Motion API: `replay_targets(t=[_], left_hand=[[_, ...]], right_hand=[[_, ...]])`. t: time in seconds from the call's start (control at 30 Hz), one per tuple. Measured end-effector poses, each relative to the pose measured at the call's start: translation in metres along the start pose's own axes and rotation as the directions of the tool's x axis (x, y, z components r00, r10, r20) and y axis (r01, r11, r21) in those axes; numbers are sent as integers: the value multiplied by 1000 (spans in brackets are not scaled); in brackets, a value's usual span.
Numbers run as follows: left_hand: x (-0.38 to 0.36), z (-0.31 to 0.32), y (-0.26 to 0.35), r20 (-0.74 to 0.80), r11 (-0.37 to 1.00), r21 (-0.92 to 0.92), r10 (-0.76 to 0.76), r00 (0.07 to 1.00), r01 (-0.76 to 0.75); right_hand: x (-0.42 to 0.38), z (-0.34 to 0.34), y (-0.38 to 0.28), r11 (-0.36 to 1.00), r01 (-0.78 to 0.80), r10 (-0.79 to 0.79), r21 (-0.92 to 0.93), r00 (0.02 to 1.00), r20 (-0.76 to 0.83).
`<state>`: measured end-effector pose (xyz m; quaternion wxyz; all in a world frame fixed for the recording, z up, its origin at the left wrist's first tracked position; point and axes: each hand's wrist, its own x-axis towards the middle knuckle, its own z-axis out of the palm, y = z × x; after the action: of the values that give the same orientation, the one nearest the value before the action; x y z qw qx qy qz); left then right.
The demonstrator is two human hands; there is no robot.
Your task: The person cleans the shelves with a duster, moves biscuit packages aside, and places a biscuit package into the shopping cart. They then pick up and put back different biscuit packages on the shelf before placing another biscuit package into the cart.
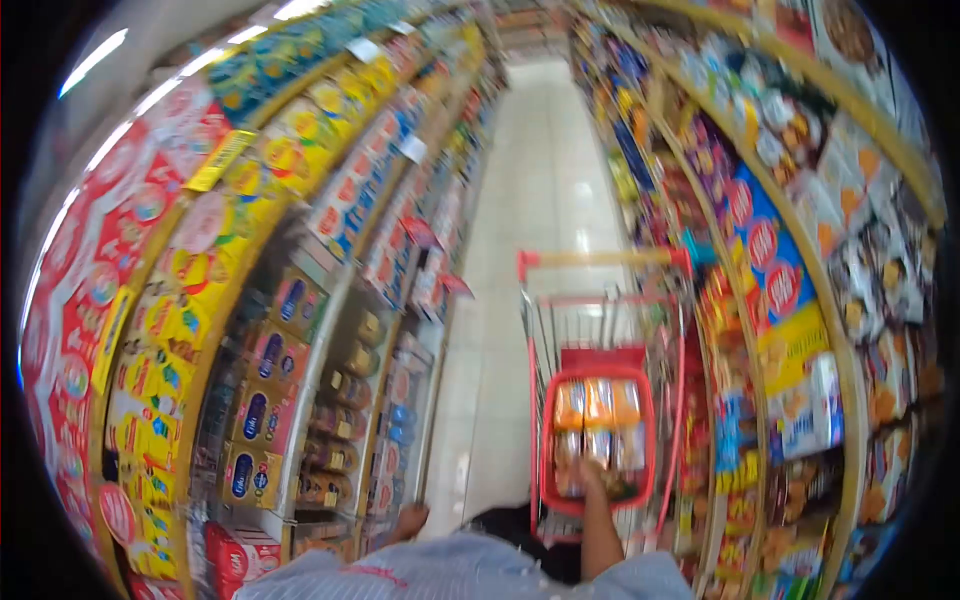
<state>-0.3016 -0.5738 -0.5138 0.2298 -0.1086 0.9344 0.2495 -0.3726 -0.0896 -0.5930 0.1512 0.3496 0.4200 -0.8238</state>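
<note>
A red basket (649, 440) rests in a metal shopping cart (535, 350) with red corners, at the lower middle right. Several orange and white packs (598, 402) lie inside the basket. My right hand (582, 474) reaches into the basket over the nearest packs; its fingers are blurred, and whether it grips one cannot be told. My left hand (411, 520) hangs low beside the left shelf, near its bottom edge, with its fingers curled and too small to make out clearly.
On the left stand shelves with yellow packs (180, 330), boxes (257, 415) and jars (330, 457). Shelves of snack bags (885, 370) rise on the right, close to the cart. A pale tiled aisle floor (530, 180) runs ahead between them.
</note>
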Motion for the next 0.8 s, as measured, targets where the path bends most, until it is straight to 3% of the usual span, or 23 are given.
replay_targets(t=[0.03, 0.07, 0.1, 0.13, 0.17, 0.2, 0.27, 0.33, 0.4, 0.47, 0.53, 0.57, 0.6, 0.63, 0.67, 0.7, 0.73, 0.8], left_hand=[[16, -6, 34, -104, 999, 31, 44, 994, -41], [32, -21, 84, -105, 977, -139, 151, 983, -165], [56, -23, 120, -180, 930, -126, 320, 930, -344], [91, -8, 137, -200, 900, -104, 398, 895, -423], [75, -37, 225, -178, 850, -107, 493, 851, -515], [78, -38, 274, -221, 763, -39, 623, 750, -645], [81, -33, 362, -279, 441, -72, 852, 442, -895], [76, -4, 415, -111, 304, -151, 940, 321, -941], [65, 43, 450, 58, 217, -298, 976, 209, -929], [73, 116, 451, 239, 190, -317, 964, 115, -929], [74, 171, 443, 284, 448, -328, 887, 365, -832], [76, 195, 442, 350, 701, -171, 700, 623, -692], [73, 211, 440, 175, 723, -140, 690, 702, -676], [80, 262, 423, -145, 763, -80, 627, 765, -641], [85, 283, 421, -29, 841, -362, 421, 907, -402], [103, 312, 411, 212, 863, -475, 301, 930, -171], [97, 316, 412, 157, 873, -437, 311, 938, -216], [111, 341, 404, 258, 882, -435, 315, 914, -181]], right_hand=[[56, -51, 53, 982, -19, 0, -188, 995, -103], [-27, -22, -10, 976, 88, -92, -199, 996, -11], [-63, -21, -30, 958, -8, -39, -286, 987, -159], [-97, -19, -38, 967, 209, -232, -145, 957, -172], [-150, -13, -58, 979, 191, -182, 67, 977, -113], [-202, -13, -82, 994, 41, -45, -106, 998, -37], [-262, -32, -64, 987, 133, -129, -90, 991, 47], [-321, -49, -49, 1000, 16, -17, -9, 997, -69], [-359, -75, -12, 976, -195, 212, 100, 955, -208], [-387, -98, 49, 971, -95, 2, -219, 920, -392], [-418, -60, 25, 993, -42, 83, 107, 904, -419], [-430, -58, 30, 995, -34, 70, 92, 902, -427], [-441, -47, 22, 995, -76, 99, 66, 875, -474], [-449, -42, 19, 994, -99, 112, 53, 853, -510], [-459, -42, 19, 992, -123, 126, 43, 829, -545], [-468, -57, 37, 989, -132, 145, 62, 822, -551], [-474, -65, 44, 989, -139, 145, 54, 816, -560], [-487, -81, 58, 907, -313, 50, -283, 746, -664]])
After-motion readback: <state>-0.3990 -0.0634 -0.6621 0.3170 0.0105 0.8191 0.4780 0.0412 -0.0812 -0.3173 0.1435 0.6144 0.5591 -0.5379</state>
